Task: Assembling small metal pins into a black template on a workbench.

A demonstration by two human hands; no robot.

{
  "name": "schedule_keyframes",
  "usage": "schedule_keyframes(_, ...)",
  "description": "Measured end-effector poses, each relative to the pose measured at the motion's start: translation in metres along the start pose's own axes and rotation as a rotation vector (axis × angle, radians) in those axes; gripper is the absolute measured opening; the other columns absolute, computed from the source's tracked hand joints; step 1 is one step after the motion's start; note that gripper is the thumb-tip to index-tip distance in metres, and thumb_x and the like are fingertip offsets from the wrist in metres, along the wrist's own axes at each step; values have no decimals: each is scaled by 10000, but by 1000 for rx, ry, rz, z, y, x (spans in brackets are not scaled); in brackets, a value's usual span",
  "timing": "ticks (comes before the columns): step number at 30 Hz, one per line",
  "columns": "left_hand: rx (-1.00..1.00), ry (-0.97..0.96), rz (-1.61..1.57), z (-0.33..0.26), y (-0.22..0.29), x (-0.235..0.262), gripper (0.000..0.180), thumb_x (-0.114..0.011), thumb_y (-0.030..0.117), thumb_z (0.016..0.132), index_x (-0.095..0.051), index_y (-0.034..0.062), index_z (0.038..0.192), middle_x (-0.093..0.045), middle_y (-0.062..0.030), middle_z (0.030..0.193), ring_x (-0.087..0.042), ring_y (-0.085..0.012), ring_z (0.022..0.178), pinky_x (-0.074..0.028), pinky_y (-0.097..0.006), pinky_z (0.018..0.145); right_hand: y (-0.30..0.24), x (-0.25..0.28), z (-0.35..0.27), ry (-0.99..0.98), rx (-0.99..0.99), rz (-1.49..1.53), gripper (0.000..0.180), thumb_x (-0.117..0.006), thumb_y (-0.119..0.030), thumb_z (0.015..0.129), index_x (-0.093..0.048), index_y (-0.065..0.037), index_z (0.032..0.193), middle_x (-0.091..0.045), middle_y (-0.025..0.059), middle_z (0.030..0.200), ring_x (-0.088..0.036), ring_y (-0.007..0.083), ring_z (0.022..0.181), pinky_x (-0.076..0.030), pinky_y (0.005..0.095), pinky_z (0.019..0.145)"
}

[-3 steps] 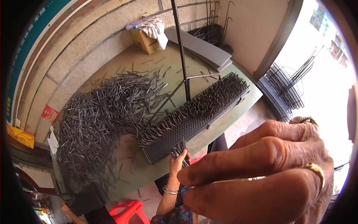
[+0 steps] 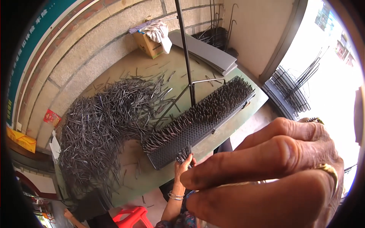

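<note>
My left hand (image 2: 183,167) is closed around a small bundle of thin dark strips (image 2: 184,152), just off the near edge of a long black perforated panel (image 2: 167,154). Dark strips (image 2: 216,104) stand upright in rows along the panel's far side and right end; bare holes show along its near left part. Very close to the camera, my right hand (image 2: 273,163) has its thumb and fingers drawn together in a pinch. Whatever lies between those fingertips cannot be made out. Left of the panel spreads a big loose heap of similar strips (image 2: 102,121).
A black pole (image 2: 185,49) with a wire bracket rises behind the panel on the green table (image 2: 152,182). Grey boards (image 2: 205,53) and a cardboard box (image 2: 149,45) with cloth stand farther back. A red stool (image 2: 133,217) and another person's hand (image 2: 68,214) are at lower left.
The view has shifted slightly, and my right hand appears a little farther right. My left hand keeps its bundle of strips; the panel looks the same.
</note>
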State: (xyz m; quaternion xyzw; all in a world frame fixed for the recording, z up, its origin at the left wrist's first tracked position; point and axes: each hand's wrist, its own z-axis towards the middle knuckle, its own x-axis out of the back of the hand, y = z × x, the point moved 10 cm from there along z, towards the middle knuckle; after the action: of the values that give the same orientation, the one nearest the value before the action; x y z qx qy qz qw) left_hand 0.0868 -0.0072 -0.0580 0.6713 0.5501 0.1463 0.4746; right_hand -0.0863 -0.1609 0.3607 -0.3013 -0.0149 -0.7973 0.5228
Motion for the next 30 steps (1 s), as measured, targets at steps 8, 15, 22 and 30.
schedule_keyframes(8, 134, 95, -41, 25, -47, 22, 171, -685, 196, 873, -669, 42, 944, -630, -18, 786, -581, -122, 680, -488, -292, 624, 30, 3, 30, 34, 63, -61, 490, -806, -163, 726, -547, 14, 1102, -646, 246, 878, -689, 278, 747, -602, 353, 623)
schedule_keyframes(15, -108, 34, 295, -9, 32, -10, 336, -619, 354, 911, -632, 18, 930, -580, -24, 814, -514, -152, 740, -432, -339, 672, 46, -41, 82, 74, 113, -115, 503, -807, -145, 718, -528, 8, 1107, -649, 242, 859, -690, 275, 733, -605, 360, 613)
schedule_keyframes(22, 4, -23, 307, 30, -29, 10, 333, -623, 357, 912, -640, 25, 927, -578, -25, 805, -507, -142, 734, -428, -324, 670, 39, -15, 63, 112, 91, -145, 517, -807, -127, 710, -509, 3, 1112, -652, 239, 840, -691, 273, 720, -609, 368, 602)
schedule_keyframes(30, 98, -11, -211, 2, -14, -6, 201, -670, 164, 897, -619, -14, 975, -627, -83, 710, -596, -160, 551, -490, -266, 506, 106, 1, 84, 110, -107, -16, 583, -821, -126, 668, -495, 6, 1132, -637, 256, 941, -683, 298, 829, -613, 396, 661)
